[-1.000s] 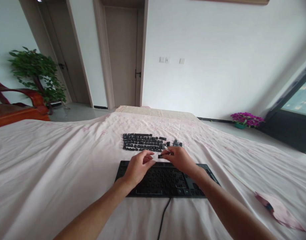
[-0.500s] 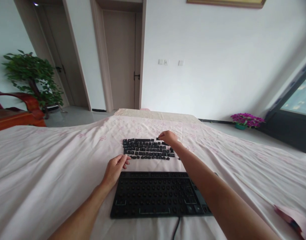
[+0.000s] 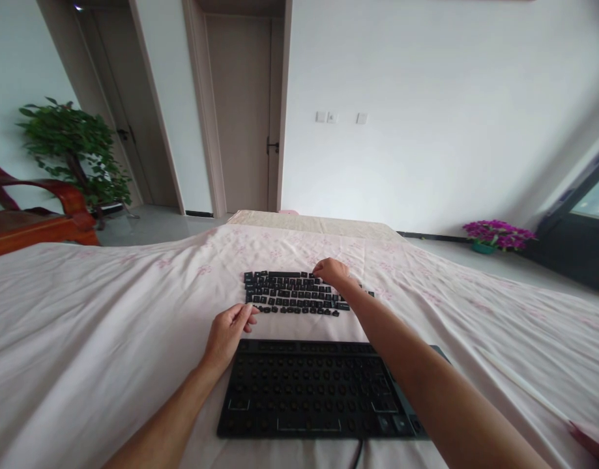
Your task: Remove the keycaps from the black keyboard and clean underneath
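Rows of loose black keycaps lie on the pink-white cloth, laid out like a keyboard, with the long space bar keycap in the far row. My right hand reaches over to the far row, its fingertips closed on a small keycap there. At the near left corner of the rows, my left hand rests with thumb and fingers together; what they hold, if anything, is hidden. Closer to me lies a black keyboard with most keycaps off, partly covered by my right forearm.
The floral cloth spreads wide on both sides. A black cable leaves the keyboard's near edge. A wooden armchair and a leafy plant stand at left, purple flowers on the floor at right.
The view has shifted slightly, so everything sits a little differently in the picture. My right hand stays at the far row, its fingertips slightly closer to the neighbouring keycaps; my left hand barely moves.
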The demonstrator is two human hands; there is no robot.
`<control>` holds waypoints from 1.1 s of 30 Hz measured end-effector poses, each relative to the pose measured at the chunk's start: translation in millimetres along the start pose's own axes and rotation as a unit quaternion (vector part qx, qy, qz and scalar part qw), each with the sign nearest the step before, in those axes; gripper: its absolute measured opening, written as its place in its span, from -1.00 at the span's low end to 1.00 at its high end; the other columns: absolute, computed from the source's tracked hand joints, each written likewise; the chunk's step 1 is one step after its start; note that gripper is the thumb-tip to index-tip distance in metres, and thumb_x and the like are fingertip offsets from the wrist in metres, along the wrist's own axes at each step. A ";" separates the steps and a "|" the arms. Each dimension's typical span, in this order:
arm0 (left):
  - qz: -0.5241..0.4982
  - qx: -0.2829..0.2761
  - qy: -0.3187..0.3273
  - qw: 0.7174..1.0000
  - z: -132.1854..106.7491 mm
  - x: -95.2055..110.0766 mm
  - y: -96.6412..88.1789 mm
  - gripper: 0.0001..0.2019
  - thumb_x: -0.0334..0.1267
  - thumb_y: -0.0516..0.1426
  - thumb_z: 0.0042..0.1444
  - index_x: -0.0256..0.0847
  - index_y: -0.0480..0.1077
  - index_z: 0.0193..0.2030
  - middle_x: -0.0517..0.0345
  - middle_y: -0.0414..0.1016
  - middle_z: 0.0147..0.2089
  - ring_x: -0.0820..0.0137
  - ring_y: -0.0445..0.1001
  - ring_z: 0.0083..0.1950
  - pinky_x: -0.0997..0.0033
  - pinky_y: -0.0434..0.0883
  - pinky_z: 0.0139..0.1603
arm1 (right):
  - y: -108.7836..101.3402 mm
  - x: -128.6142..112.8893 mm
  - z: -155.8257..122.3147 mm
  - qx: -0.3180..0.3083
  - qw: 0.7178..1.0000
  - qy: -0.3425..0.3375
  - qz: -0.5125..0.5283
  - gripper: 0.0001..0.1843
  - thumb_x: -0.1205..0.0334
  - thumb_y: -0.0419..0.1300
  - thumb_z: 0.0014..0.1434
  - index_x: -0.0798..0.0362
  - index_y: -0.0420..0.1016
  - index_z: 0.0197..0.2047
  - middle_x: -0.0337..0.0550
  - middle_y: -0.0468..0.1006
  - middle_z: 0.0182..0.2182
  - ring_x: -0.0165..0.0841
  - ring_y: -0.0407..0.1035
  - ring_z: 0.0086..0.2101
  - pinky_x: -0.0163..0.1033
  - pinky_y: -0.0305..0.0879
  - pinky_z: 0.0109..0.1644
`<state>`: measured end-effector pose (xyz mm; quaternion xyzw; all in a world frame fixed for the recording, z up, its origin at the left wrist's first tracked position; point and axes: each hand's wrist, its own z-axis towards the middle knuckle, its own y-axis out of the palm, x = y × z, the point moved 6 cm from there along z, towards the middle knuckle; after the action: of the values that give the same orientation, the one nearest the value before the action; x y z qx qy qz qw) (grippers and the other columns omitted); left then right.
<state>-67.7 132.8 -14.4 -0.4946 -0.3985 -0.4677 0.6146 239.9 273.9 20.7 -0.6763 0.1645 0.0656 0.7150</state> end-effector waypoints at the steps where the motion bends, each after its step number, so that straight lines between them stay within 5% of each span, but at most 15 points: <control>1: 0.001 0.000 -0.001 1.000 0.1 0.2 0.1 -0.54 0.10 0.05 0.15 -0.29 0.54 -0.25 0.09 0.51 -0.42 0.39 0.42 -0.45 0.42 0.37 -0.36 | 0.5 0.0 0.0 0.000 1.000 0.000 -0.001 -0.77 0.16 0.28 0.01 -0.16 0.66 -0.22 -0.20 0.63 -0.41 -0.30 0.49 -0.27 -0.29 0.27 -0.20; 11: 0.004 0.005 -0.005 1.000 0.0 0.7 -0.9 -0.53 0.12 0.06 0.14 -0.28 0.54 -0.25 0.10 0.51 -0.43 0.40 0.42 -0.45 0.44 0.37 -0.39 | -2.6 -4.9 -5.0 0.008 1.000 -0.008 0.003 -0.80 0.20 0.26 0.01 -0.04 0.67 -0.27 -0.10 0.64 -0.34 -0.27 0.48 -0.25 -0.30 0.24 -0.22; 18: -0.005 0.007 0.009 1.000 -2.1 -0.4 -0.7 -0.54 0.10 0.06 0.15 -0.30 0.54 -0.22 0.11 0.50 -0.44 0.43 0.41 -0.45 0.47 0.35 -0.42 | -42.6 -15.9 -32.6 0.030 0.996 -0.045 0.071 -0.53 0.00 -0.05 0.32 0.04 0.63 -0.26 -0.09 0.64 -0.27 -0.33 0.47 -0.26 -0.34 0.24 -0.18; 23: 0.014 0.053 0.037 0.998 -6.0 6.0 -10.6 -0.56 0.08 0.05 0.16 -0.29 0.53 -0.21 0.12 0.51 -0.42 0.42 0.43 -0.43 0.47 0.37 -0.39 | -85.6 -9.1 -109.0 0.031 0.976 -0.126 0.174 -0.29 -0.13 -0.25 0.37 0.07 0.60 -0.36 -0.14 0.63 -0.30 -0.39 0.43 -0.29 -0.36 0.23 -0.14; 27: 0.060 0.086 0.082 0.991 -17.9 35.1 -10.9 -0.60 0.03 0.04 0.18 -0.26 0.52 -0.22 0.14 0.53 -0.41 0.39 0.47 -0.37 0.43 0.42 -0.24 | -99.8 15.0 -192.2 0.012 0.946 -0.122 0.301 -0.30 -0.24 -0.21 0.32 0.10 0.53 -0.34 -0.13 0.58 -0.46 -0.44 0.34 -0.48 -0.38 0.20 -0.40; 30: 0.059 0.014 0.118 0.991 -39.2 72.4 14.2 -0.62 0.00 0.03 0.21 -0.26 0.52 -0.19 0.11 0.56 -0.34 0.36 0.51 -0.31 0.41 0.44 -0.18 | -90.4 38.1 -241.1 -0.013 0.922 -0.074 0.381 -0.41 -0.26 -0.07 0.26 0.09 0.47 -0.35 -0.19 0.51 -0.52 -0.52 0.19 -0.62 -0.41 0.09 -0.56; 33: 0.083 -0.111 0.142 0.980 -68.7 105.0 58.7 -0.67 -0.03 0.04 0.21 -0.21 0.53 -0.25 0.11 0.59 -0.31 0.32 0.53 -0.25 0.39 0.44 -0.15 | -75.3 57.6 -271.3 -0.033 0.906 -0.030 0.422 -0.44 -0.26 -0.01 0.22 0.09 0.44 -0.37 -0.20 0.48 -0.53 -0.54 0.17 -0.65 -0.43 0.03 -0.64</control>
<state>16.8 50.8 58.5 -0.5199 -0.2104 -0.5219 0.6426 278.0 -7.5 64.7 -0.5647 0.4107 0.3867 0.6024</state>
